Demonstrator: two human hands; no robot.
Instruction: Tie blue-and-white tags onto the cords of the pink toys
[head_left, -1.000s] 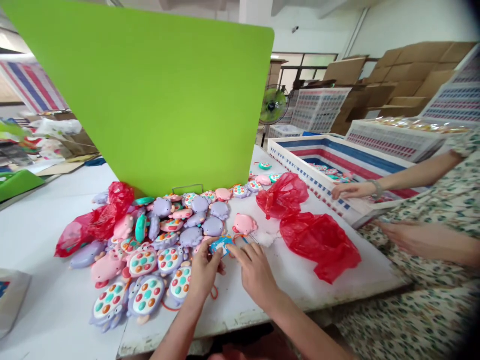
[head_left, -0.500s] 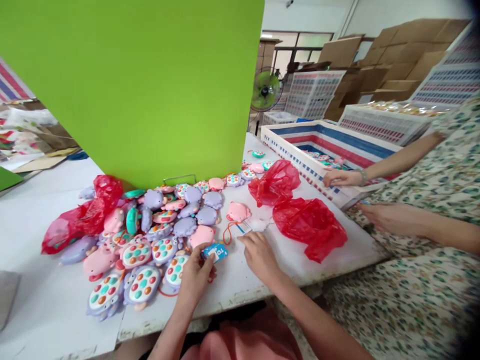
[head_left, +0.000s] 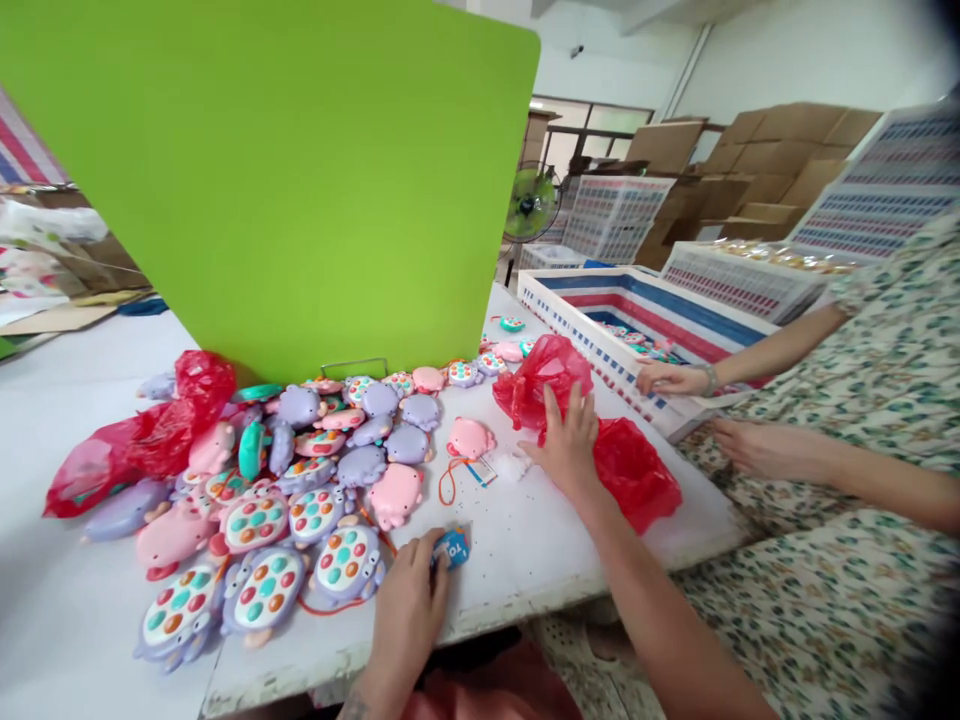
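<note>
Head view: my left hand [head_left: 405,622] clamps a blue tag [head_left: 453,548]; my right hand [head_left: 568,447] spreads its fingers apart on a red plastic bag [head_left: 541,382].

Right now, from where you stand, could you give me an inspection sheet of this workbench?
Surface: white table, with toys and bags lying on it.
Job's things: small blue card tag in the left hand; right hand on a crumpled red plastic bag.
Clutter: heap of purple and pink plastic button toys; pink pig-shaped toy.
Hands: left fingers curled at the tag; right fingers spread.
Cables: nothing seen; thin orange cord looped on the table.
Surroundings: lime-green upright board; white crate, a co-worker's hand at its rim; green fan; brown cardboard sheets.
</note>
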